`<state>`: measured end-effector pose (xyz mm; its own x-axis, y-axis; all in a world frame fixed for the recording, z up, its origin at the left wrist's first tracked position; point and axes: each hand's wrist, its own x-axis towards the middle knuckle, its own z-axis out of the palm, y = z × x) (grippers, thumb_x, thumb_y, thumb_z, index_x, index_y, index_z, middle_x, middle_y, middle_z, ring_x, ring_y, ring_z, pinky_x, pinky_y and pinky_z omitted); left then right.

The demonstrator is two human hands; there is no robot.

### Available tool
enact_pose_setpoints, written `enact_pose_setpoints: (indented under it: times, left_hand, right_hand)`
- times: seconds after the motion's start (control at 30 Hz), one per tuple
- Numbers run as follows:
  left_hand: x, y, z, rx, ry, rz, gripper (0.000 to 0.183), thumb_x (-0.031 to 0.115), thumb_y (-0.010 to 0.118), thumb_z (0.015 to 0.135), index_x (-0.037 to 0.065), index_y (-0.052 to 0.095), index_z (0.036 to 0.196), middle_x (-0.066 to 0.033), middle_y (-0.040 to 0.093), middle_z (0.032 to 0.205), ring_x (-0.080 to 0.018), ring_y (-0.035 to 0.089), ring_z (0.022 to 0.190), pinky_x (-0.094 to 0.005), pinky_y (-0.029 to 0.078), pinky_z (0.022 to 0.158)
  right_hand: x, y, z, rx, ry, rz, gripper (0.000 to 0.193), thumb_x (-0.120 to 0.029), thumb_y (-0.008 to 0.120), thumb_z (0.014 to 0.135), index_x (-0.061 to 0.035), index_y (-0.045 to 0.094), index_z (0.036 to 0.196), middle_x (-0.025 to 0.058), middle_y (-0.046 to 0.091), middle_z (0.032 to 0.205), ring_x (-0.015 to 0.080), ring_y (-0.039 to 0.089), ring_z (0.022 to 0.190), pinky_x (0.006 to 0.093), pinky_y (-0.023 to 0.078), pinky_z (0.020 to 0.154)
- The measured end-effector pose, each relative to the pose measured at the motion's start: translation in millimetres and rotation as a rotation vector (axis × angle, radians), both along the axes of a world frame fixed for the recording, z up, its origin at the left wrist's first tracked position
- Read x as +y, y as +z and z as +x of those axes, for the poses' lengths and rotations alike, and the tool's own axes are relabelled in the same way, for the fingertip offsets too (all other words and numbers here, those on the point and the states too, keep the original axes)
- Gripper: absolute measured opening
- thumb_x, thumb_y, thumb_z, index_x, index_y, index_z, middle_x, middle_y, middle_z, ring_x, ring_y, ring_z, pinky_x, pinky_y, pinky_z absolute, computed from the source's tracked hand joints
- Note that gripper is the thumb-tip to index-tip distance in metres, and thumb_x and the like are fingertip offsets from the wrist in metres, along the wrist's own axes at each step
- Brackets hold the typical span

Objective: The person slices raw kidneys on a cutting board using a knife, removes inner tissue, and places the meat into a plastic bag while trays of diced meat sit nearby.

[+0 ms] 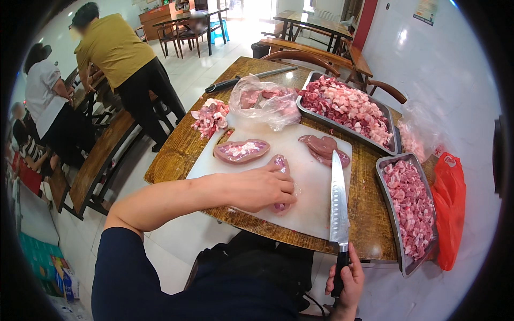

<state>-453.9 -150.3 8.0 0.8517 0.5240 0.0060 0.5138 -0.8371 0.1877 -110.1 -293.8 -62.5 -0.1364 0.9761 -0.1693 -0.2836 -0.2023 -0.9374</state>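
My left hand (pixel 265 188) lies over a halved kidney (pixel 279 161) on the white cutting board (pixel 313 216), its fingers curled down onto the meat. The hand hides the middle of that piece. In my right hand (pixel 348 278) is the black handle of a long kitchen knife (pixel 338 203). Its dimpled blade points away from me over the board's right part, the tip by some smooth brown kidney pieces (pixel 324 147). Another kidney half (pixel 242 151), cut face up with a white core, rests left of my hand.
Pale trimmings (pixel 210 117) and a clear bag of meat (pixel 265 101) sit at the board's far side, before a sharpening steel (pixel 251 78). Two metal trays of cut meat (pixel 348 109) (pixel 409 206) and a red plastic bag (pixel 448 208) stand right. Two people stand at far left.
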Motion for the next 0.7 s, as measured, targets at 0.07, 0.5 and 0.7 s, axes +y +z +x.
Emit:
enact_pose_setpoints:
  times: [0.07, 0.5, 0.7]
  left_hand:
    - [7.5, 11.3, 5.3, 0.166, 0.01, 0.043, 0.022, 0.009, 0.067, 0.08, 0.011, 0.068, 0.102, -0.0055, 0.059, 0.105, -0.0262, 0.051, 0.115, -0.0489, 0.032, 0.109]
    - [40.2, 49.2, 33.9, -0.723, 0.657, -0.716, 0.029, 0.023, 0.071, 0.09, 0.0, 0.063, 0.105, -0.0131, 0.07, 0.092, -0.017, 0.068, 0.085, -0.0314, 0.053, 0.071]
    - [32.1, -11.1, 36.8, -0.381, 0.748, -0.301, 0.03, 0.019, 0.071, 0.088, 0.0, 0.061, 0.109, -0.0153, 0.066, 0.103, -0.0293, 0.066, 0.092, -0.0379, 0.053, 0.08]
  right_hand:
    - [-3.3, 3.2, -1.7, -0.009, 0.002, 0.013, 0.067, -0.02, 0.058, 0.097, -0.006, 0.027, 0.155, 0.0152, 0.061, 0.078, 0.0167, 0.054, 0.044, 0.0296, 0.047, 0.037]
    - [-13.9, 13.1, 7.9, -0.04, -0.074, -0.043, 0.065, -0.014, 0.056, 0.094, -0.007, 0.031, 0.154, 0.0139, 0.061, 0.076, 0.0164, 0.053, 0.044, 0.0288, 0.046, 0.039]
    - [-14.5, 22.9, 9.2, -0.026, -0.011, -0.102, 0.067, -0.003, 0.054, 0.093, -0.0066, 0.029, 0.155, 0.0121, 0.061, 0.083, 0.0151, 0.056, 0.053, 0.028, 0.048, 0.048]
